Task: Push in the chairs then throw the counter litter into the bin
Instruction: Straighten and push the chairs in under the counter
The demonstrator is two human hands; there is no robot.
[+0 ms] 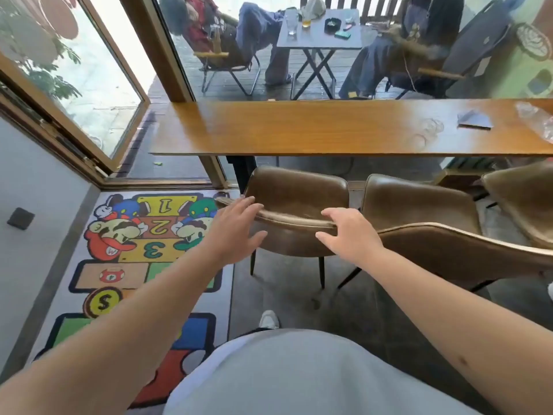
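A brown leather chair (296, 190) stands under the front edge of the long wooden counter (269, 127). My left hand (233, 227) hovers open by the left end of its backrest, fingers spread. My right hand (347, 232) rests open on the right end of the backrest top, fingers over the edge. A second brown chair (419, 202) stands to the right, turned at an angle. A third chair (526, 196) shows at the far right. On the counter's right end lie a folded grey paper (474, 119), a clear plastic wrapper (538, 121) and a crumpled clear cup (428, 131).
A colourful hopscotch rug (119, 265) covers the floor at left, beside an open wood-framed window (98, 94). Beyond the glass two people sit at a small folding table (320, 40) outside. No bin is in view.
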